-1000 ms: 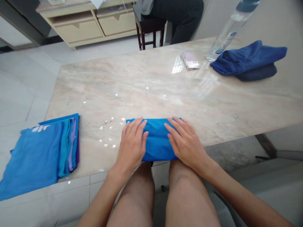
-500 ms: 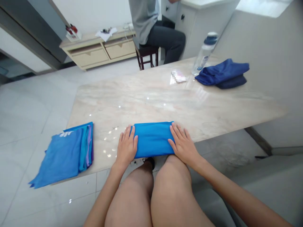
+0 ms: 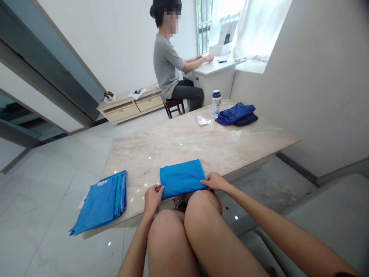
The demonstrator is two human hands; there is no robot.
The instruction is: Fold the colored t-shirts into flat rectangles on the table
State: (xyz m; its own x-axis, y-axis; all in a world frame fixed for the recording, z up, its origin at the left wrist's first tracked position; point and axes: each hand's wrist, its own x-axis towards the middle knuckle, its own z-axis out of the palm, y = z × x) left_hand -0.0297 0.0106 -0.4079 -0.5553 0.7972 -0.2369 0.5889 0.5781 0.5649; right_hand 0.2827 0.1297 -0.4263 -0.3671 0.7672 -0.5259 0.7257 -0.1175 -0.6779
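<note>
The stack of folded garments [image 3: 100, 200] lies on the marble-topped bench [image 3: 150, 150] and makes a handy landmark. To the right of the stack, with a strip of bare stone between them, the blue cloth [image 3: 184, 179] lies flat as a tidy rectangle, its long side close to the bench's near edge (whether it overhangs a little, I cannot tell).

The left hand [image 3: 153, 198], the nearer of the two to the stack, has its grip pinched on the cloth's near-left corner. The right hand [image 3: 215, 182], farther from the stack, grips the near-right corner between thumb and curled fingers.

As for progress, the cloth's folding looks well advanced, perhaps finished: its outline is square and its top nearly smooth. The stack holds several layers in blue, teal and purple, apparently folded already. The cloth is not part of it; both corners remain to be let go.

Beyond the stack and well to its right, a dark blue garment [image 3: 238, 114] lies in a looser, rumpled bundle (to my eye, not neatly folded), just beside an upright bottle [image 3: 216, 104].
</note>
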